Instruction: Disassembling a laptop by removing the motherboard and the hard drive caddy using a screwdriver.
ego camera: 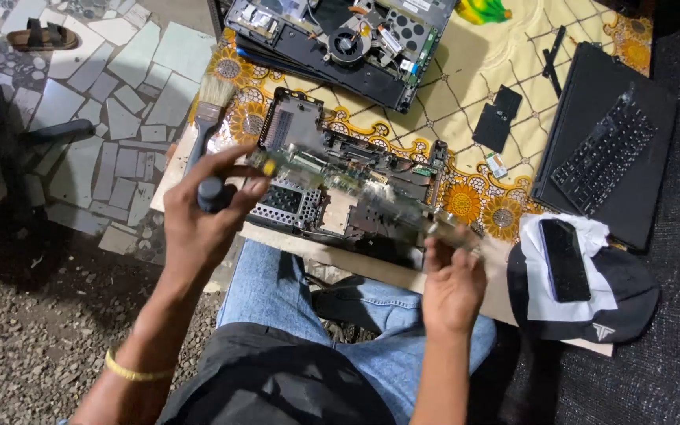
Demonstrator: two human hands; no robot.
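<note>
My left hand (202,216) is closed around the dark handle of a paintbrush (212,102), whose pale bristles point away from me at the table's left edge. My right hand (452,285) grips one end of a long translucent tool (332,185). The tool is blurred by motion and stretches left across a stripped black laptop base (297,126). It may be a clear-handled screwdriver, but its kind is unclear. The base lies on a yellow floral cloth (466,94) right in front of my knees.
A second opened laptop (340,39) with a fan lies at the far edge. At right sits a black laptop with its keyboard (604,149) showing. A phone (564,260) rests on white cloth over a black cap (631,303). A small black cover (497,116) lies between them. Tiled floor and gravel are on the left.
</note>
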